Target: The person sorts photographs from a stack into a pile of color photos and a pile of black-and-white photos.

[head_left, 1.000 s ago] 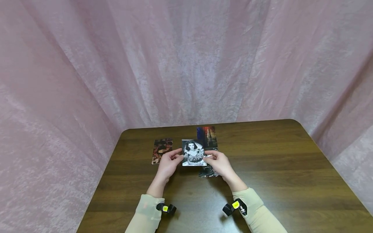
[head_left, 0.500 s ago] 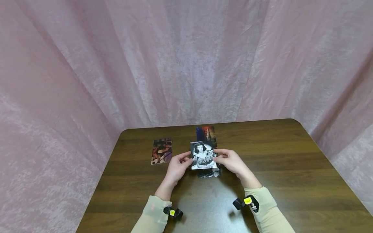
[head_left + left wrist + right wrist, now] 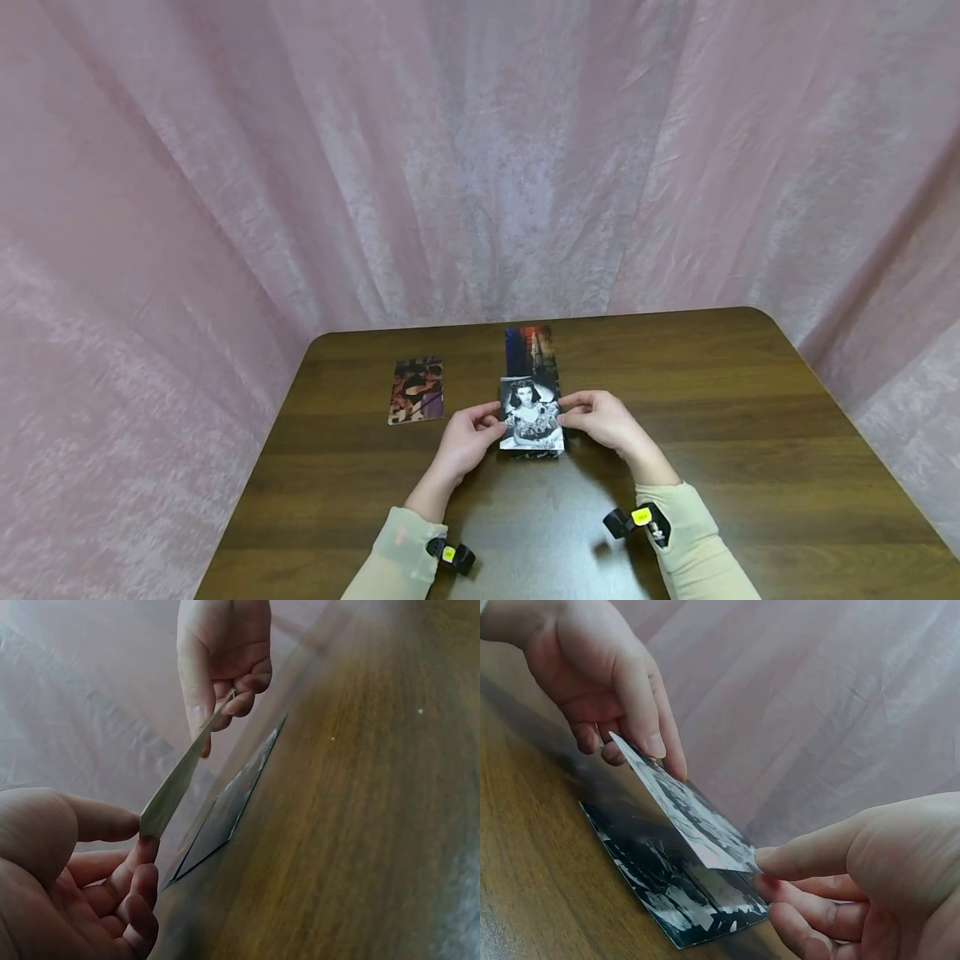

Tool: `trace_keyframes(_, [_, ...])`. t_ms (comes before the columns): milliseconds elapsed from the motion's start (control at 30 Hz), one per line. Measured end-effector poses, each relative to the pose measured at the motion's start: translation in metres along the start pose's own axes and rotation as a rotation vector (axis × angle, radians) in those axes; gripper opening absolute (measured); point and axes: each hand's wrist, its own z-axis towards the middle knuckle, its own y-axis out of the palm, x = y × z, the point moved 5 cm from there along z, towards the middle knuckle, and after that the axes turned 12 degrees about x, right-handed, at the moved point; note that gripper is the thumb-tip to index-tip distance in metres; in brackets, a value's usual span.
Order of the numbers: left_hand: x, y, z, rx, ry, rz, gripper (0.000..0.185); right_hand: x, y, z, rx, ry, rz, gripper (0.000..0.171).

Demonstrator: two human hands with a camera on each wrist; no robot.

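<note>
Both hands hold a black-and-white portrait photo (image 3: 531, 414) just above the wooden table (image 3: 750, 433). My left hand (image 3: 468, 436) pinches its left edge and my right hand (image 3: 603, 421) pinches its right edge. The left wrist view shows the photo (image 3: 180, 776) edge-on, tilted, between the left hand (image 3: 82, 877) and the right hand (image 3: 223, 656). Directly under it lies another dark photo (image 3: 675, 889), flat on the table, with the held photo (image 3: 686, 810) hovering over it. A colourful photo (image 3: 531, 350) lies just beyond.
A reddish photo (image 3: 416, 390) lies flat on the table to the left. Pink curtain (image 3: 480, 158) hangs around the back and sides of the table. Small cameras are strapped to both wrists (image 3: 448, 553).
Both hands have carried the portrait photo to the right and toward me, from the table's middle to a spot over the dark photo. It now sits lower.
</note>
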Motion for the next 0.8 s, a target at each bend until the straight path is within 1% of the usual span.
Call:
trace_keyframes(100, [-0.001,0.003,-0.002,-0.017,-0.001,0.019,0.045,0.003,0.000,0.000,0.004,0.003,-0.025,0.034])
trace_keyframes(267, [-0.003,0.008,-0.004,-0.042,0.006,0.060,0.046,0.005,-0.002,0.002,0.028,0.018,-0.035,0.028])
trace_keyframes(433, [-0.003,0.010,-0.003,-0.029,0.024,0.071,0.045,0.008,-0.003,0.005,0.059,0.011,-0.070,0.024])
trace_keyframes(633, [-0.006,0.012,-0.006,-0.037,0.011,0.085,0.045,0.017,0.000,0.003,0.075,0.033,-0.148,0.019])
trace_keyframes(800, [-0.004,0.013,-0.004,-0.034,0.028,0.117,0.044,0.015,0.001,0.004,0.099,0.024,-0.163,0.018])
